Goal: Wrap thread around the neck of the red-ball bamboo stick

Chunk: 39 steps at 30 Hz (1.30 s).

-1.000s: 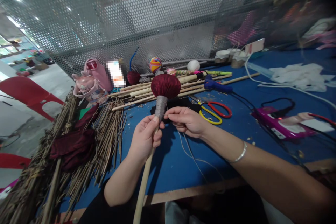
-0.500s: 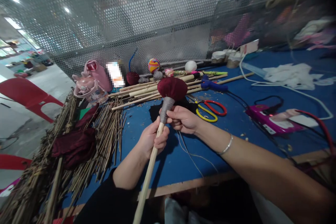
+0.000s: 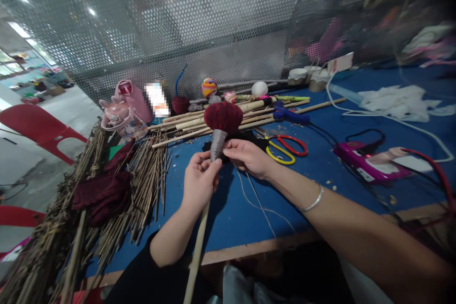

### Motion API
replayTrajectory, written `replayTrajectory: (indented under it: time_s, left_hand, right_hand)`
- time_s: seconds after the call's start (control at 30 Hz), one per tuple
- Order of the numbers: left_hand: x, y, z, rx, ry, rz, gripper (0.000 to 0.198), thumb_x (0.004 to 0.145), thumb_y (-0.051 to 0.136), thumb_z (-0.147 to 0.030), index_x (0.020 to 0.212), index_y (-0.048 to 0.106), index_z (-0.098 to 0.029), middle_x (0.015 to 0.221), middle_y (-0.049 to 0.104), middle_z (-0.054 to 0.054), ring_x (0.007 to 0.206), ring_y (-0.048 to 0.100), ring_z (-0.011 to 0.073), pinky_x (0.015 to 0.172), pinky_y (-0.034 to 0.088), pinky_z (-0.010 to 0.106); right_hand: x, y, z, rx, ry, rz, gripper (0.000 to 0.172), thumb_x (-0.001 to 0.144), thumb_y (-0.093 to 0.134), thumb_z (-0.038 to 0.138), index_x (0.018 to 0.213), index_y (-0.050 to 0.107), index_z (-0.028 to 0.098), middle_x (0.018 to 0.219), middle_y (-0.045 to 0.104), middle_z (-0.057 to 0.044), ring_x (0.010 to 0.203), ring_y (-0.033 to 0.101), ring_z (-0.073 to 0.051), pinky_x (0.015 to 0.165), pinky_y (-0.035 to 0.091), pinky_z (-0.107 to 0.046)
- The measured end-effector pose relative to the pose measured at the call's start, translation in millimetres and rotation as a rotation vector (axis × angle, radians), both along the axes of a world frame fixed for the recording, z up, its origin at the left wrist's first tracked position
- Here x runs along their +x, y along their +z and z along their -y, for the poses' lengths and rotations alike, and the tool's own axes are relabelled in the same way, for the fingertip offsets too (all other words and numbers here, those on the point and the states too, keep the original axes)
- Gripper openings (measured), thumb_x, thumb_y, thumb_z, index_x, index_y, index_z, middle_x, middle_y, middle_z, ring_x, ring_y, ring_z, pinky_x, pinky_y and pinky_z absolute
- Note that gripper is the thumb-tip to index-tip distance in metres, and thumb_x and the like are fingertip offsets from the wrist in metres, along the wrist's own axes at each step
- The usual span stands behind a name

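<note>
Head view: 2 hands, 1 stick (image 3: pixel 197 256), centre, over the blue table (image 3: pixel 228 228). Left hand (image 3: pixel 200 178): fingers curled round stick at lower end of 1 grey thread wrap (image 3: pixel 217 144), below 1 maroon cloth head (image 3: pixel 223 118). Right hand (image 3: pixel 249 156): fingertips pinched together beside wrap; can't tell if gripping thread.

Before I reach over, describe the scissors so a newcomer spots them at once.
Over the blue tabletop, find the bare right hand. Just to its right, on the near side of the blue glue gun, lie the scissors. One red handle loop and one yellow set them apart from everything nearby.
</note>
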<state>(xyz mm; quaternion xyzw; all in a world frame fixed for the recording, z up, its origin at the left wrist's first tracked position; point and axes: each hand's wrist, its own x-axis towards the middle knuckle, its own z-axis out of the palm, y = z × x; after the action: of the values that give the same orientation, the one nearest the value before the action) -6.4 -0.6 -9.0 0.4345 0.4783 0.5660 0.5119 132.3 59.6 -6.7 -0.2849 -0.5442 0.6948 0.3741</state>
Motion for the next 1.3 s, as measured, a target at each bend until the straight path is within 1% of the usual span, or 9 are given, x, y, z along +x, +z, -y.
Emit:
replayTrajectory:
  time_s: [0.07, 0.17, 0.3, 0.4, 0.57, 0.7, 0.8, 1.07, 1.3]
  left_hand:
    - [-1, 0.4, 0, 0.002, -0.001, 0.006, 0.037, 0.069, 0.065, -0.038, 0.091, 0.044, -0.018, 0.06, 0.055, -0.006, 0.034, 0.039, 0.0032, 0.029, 0.028, 0.014]
    - [0, 2.1, 0, 0.0, -0.007, 0.013, 0.036, 0.07, 0.065, -0.038, 0.092, 0.044, -0.018, 0.058, 0.054, -0.007, 0.033, 0.038, 0.0034, 0.029, 0.028, 0.015]
    - [0, 3.6, 1, -0.011, 0.012, 0.014, 0.037, 0.068, 0.066, -0.038, 0.092, 0.046, -0.019, 0.055, 0.052, -0.008, 0.033, 0.039, 0.0034, 0.029, 0.028, 0.014]
    - [-1, 2.9, 1, -0.015, 0.017, 0.01, 0.038, 0.067, 0.067, -0.038, 0.092, 0.046, -0.019, 0.052, 0.05, -0.009, 0.033, 0.038, 0.0038, 0.03, 0.028, 0.014]
    - [-1, 2.4, 0, -0.003, 0.016, -0.007, 0.036, 0.068, 0.066, -0.037, 0.092, 0.046, -0.019, 0.05, 0.048, -0.01, 0.033, 0.038, 0.0039, 0.029, 0.028, 0.014]
    - [-1, 3.3, 1, 0.007, 0.013, -0.019, 0.035, 0.069, 0.066, -0.036, 0.092, 0.046, -0.019, 0.049, 0.047, -0.01, 0.033, 0.038, 0.0039, 0.029, 0.029, 0.014]
    - [0, 4.1, 2, 0.004, 0.013, -0.021, 0.035, 0.069, 0.066, -0.035, 0.092, 0.045, -0.019, 0.05, 0.047, -0.01, 0.033, 0.038, 0.0039, 0.029, 0.029, 0.014]
    - [-1, 5.3, 1, 0.004, 0.017, -0.028, 0.033, 0.07, 0.065, -0.034, 0.091, 0.045, -0.019, 0.05, 0.048, -0.01, 0.034, 0.039, 0.0041, 0.029, 0.029, 0.014]
    - [-1, 6.1, 2, 0.006, 0.023, -0.023, 0.033, 0.07, 0.065, -0.034, 0.092, 0.044, -0.019, 0.048, 0.046, -0.01, 0.032, 0.038, 0.0042, 0.028, 0.029, 0.014]
  right_hand:
    - [1, 3.6, 2, 0.035, -0.027, 0.017, 0.025, 0.069, 0.066, 0.035, 0.073, 0.056, 0.012, 0.041, 0.036, 0.01, 0.033, 0.022, -0.002, 0.033, 0.014, -0.017]
    - [2, 6.4, 4, 0.047, -0.022, 0.007, 0.023, 0.067, 0.068, 0.031, 0.075, 0.061, 0.01, 0.041, 0.04, 0.008, 0.034, 0.025, -0.001, 0.035, 0.018, -0.018]
    - [1, 4.8, 4, 0.028, -0.037, -0.001, 0.023, 0.065, 0.07, 0.03, 0.074, 0.063, 0.011, 0.042, 0.042, 0.007, 0.038, 0.033, -0.003, 0.04, 0.024, -0.019]
    - [2, 3.2, 3, 0.058, -0.042, 0.015, 0.021, 0.065, 0.07, 0.029, 0.074, 0.064, 0.011, 0.043, 0.043, 0.007, 0.04, 0.035, -0.003, 0.041, 0.025, -0.019]
    - [3, 1.4, 2, 0.089, -0.055, 0.032, 0.02, 0.066, 0.069, 0.029, 0.074, 0.064, 0.011, 0.042, 0.042, 0.007, 0.037, 0.029, -0.002, 0.037, 0.021, -0.018]
    - [2, -1.8, 2, 0.007, -0.049, -0.003, 0.024, 0.067, 0.068, 0.032, 0.078, 0.063, 0.012, 0.041, 0.039, 0.009, 0.032, 0.023, -0.001, 0.033, 0.012, -0.018]
    - [2, -3.6, 2, -0.055, -0.024, -0.059, 0.025, 0.067, 0.068, 0.033, 0.079, 0.062, 0.012, 0.04, 0.033, 0.01, 0.032, 0.018, -0.001, 0.031, 0.01, -0.017]
    - [3, -2.9, 2, 0.015, -0.025, 0.014, 0.022, 0.069, 0.066, 0.033, 0.079, 0.063, 0.013, 0.038, 0.036, 0.009, 0.03, 0.022, -0.002, 0.031, 0.011, -0.017]
    - [1, -0.3, 4, 0.034, -0.033, -0.018, 0.024, 0.066, 0.069, 0.032, 0.077, 0.063, 0.012, 0.038, 0.038, 0.009, 0.031, 0.022, -0.001, 0.032, 0.011, -0.018]
